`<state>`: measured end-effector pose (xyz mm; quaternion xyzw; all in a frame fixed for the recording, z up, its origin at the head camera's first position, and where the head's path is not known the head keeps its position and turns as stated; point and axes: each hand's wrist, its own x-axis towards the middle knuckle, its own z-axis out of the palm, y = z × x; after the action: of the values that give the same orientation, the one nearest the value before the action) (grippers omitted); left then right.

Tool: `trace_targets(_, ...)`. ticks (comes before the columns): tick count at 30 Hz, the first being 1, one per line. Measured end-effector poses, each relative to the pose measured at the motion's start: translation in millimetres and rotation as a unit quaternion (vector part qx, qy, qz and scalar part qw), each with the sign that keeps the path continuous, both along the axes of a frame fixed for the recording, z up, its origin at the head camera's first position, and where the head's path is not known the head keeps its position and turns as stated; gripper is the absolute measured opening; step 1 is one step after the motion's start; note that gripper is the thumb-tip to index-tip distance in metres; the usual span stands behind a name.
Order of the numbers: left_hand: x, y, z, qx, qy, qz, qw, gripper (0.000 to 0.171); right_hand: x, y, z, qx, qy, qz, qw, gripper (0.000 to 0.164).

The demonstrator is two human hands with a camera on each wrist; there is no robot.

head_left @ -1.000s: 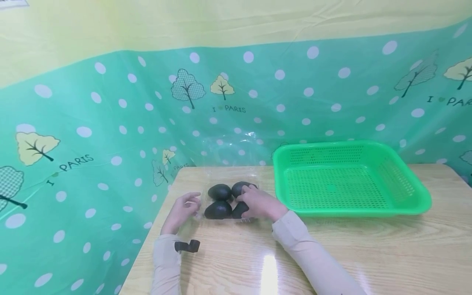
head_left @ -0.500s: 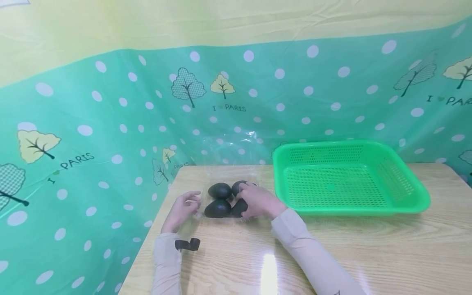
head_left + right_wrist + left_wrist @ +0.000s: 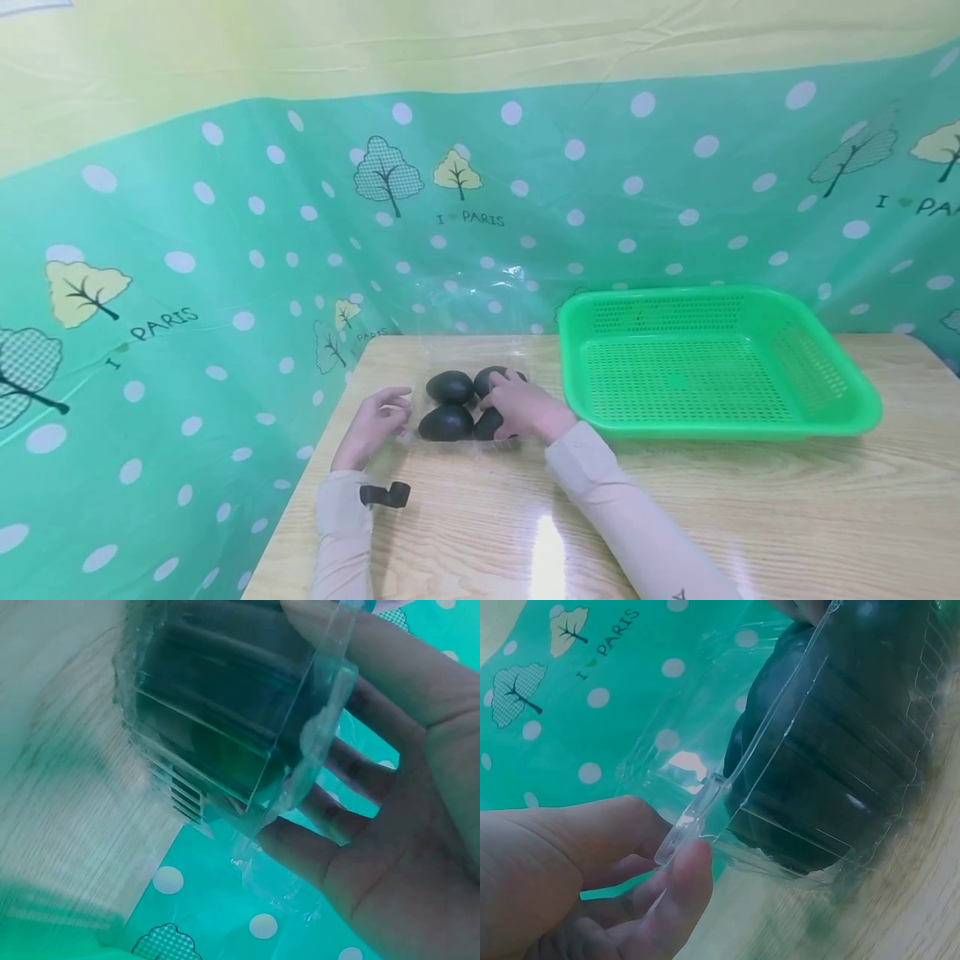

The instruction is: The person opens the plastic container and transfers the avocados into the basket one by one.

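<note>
Several dark avocados [image 3: 446, 423] sit in a clear plastic clamshell box [image 3: 780, 787] whose lid stands raised at the back. My left hand [image 3: 375, 425] is at the box's left side, its thumb and forefinger pinching the rim's tab [image 3: 694, 821]. From the right, my right hand [image 3: 525, 407] reaches over the rim and grips the near right avocado [image 3: 487, 425], partly hidden by the fingers. The far right avocado [image 3: 491, 381] lies against those fingers. In the right wrist view the thumb [image 3: 307, 619] is inside the wall, and the other fingertips are hidden behind the box.
A green perforated plastic basket [image 3: 697, 432] stands on the wooden table [image 3: 465, 517], just right of the clamshell box. Behind the table hangs a green dotted curtain [image 3: 637, 208]. A black strap mount [image 3: 385, 495] sticks out from the left cuff.
Both hands keep nearly the same place and hold. The head view has shifted slightly; the avocados and the basket have not visibly moved.
</note>
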<state>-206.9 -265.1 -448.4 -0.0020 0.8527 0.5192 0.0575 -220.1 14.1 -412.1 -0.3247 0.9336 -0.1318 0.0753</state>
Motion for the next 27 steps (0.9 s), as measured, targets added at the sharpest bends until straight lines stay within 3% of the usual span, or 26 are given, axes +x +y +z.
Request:
trace_targets(8,-0.7,1.7,1.1,0.011,-0.004,0.007,0.9999,0.052,-0.6,1.4,-0.1,-0.024,0.02,0.007,0.999,0.044)
trace_targets(18,-1.5,2.3,-2.1,0.019,-0.012,0.012,0.9997,0.052,-4.6,8.3,-2.7,-0.045,0.004,0.025,0.999,0.042)
trace_targets(27,-0.5,2.7,2.3,0.018,-0.005,0.008,0.9998,0.052,-6.2,13.6,-0.7,-0.081,-0.004,0.024,0.996,0.037)
